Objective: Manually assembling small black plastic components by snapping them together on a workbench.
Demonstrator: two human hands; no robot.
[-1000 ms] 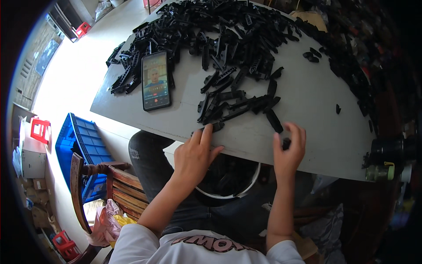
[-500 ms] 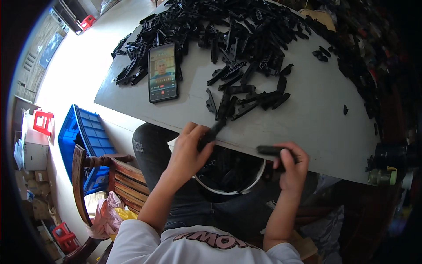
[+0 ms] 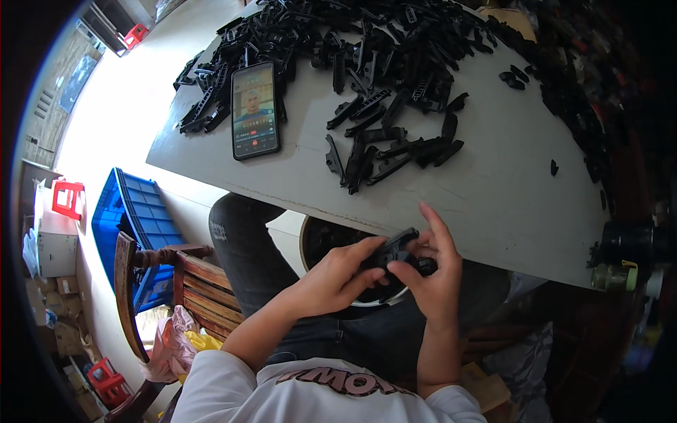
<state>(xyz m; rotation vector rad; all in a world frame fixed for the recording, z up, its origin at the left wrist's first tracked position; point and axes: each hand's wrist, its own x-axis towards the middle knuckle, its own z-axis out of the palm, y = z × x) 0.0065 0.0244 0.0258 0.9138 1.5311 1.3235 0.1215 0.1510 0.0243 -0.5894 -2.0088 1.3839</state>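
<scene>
Over the bucket and just off the table's front edge, my two hands meet around black plastic parts [image 3: 397,246]. My left hand [image 3: 337,277] pinches one between thumb and fingers. From the other side my right hand [image 3: 435,277] grips with its thumb and bent fingers, its index finger stretched upward. A round dark end shows by the right fingers; whether it belongs to the same piece I cannot tell. Below my hands, between my knees, a bucket [image 3: 304,240] of dark parts is partly hidden.
A heap of similar black parts [image 3: 331,35] covers the table's [image 3: 486,197] far side, with a smaller cluster [image 3: 395,151] nearer me. A phone [image 3: 255,113] playing video lies at left. A blue crate [image 3: 144,211] and wooden chair [image 3: 204,285] stand left; a small jar [image 3: 612,280] is at right.
My left hand has come off the table edge toward the right with a black part. My right hand has moved left, and both now meet over the bucket. The view has shifted slightly.
</scene>
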